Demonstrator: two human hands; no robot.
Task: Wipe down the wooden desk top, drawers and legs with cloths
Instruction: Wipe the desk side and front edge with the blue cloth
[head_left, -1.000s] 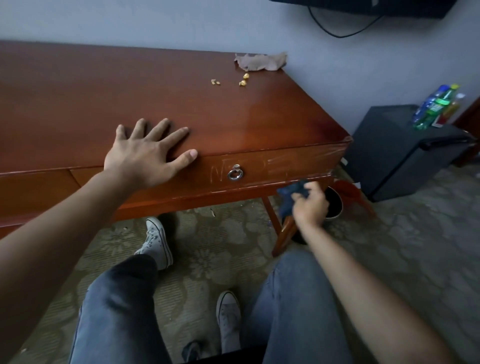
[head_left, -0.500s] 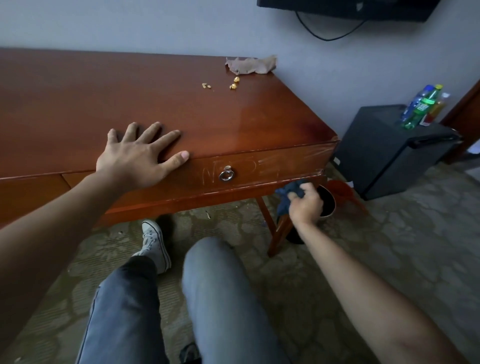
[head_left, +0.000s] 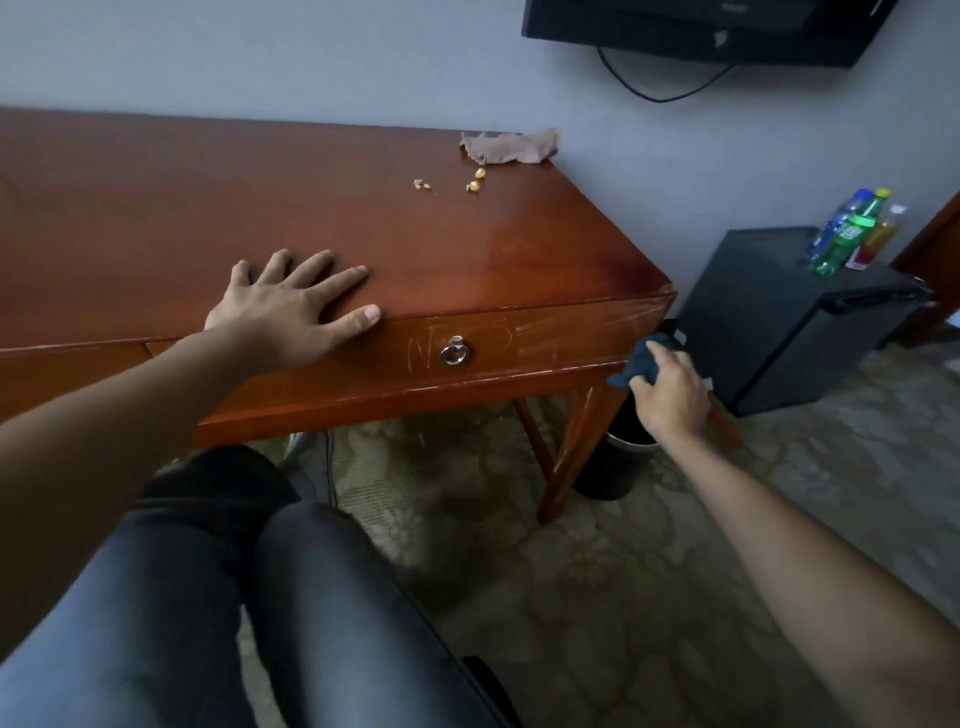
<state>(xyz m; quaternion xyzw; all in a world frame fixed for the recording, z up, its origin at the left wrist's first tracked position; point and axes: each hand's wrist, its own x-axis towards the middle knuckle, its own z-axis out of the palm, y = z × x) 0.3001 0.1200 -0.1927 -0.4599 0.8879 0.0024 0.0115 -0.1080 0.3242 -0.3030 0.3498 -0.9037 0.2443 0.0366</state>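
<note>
Reddish-brown and glossy, a wooden desk (head_left: 260, 208) stands against a pale grey wall, on a patterned carpet (head_left: 649, 597). Seen from the wearer's head, 2 bare forearms reach forward over legs in grey jeans (head_left: 208, 597).

On the left, the left hand (head_left: 291, 306) lies flat on the desk top near its front edge, palm down, fingers straight and spread, thumb along the edge. It holds nothing.

Just right of that thumb, the drawer front (head_left: 493, 348) shows pale scratch marks and a metal ring pull (head_left: 454, 354). Farther back on the desk top lie a few small yellowish crumbs (head_left: 475, 182) and, at the far right corner, a crumpled tan cloth (head_left: 511, 146), well apart from both hands.

On the right, the right hand (head_left: 670, 389) has its fingers curled around a bunched dark blue cloth (head_left: 641, 364) and holds it against the desk's front right corner, at the top of the near right leg (head_left: 576, 441). Behind that leg sits a dark round bin (head_left: 613, 467).

Farther right, a low black cabinet (head_left: 779, 322) carries several plastic bottles (head_left: 847, 234). Above, a dark screen (head_left: 701, 26) hangs on the wall with a cable looping below it.
</note>
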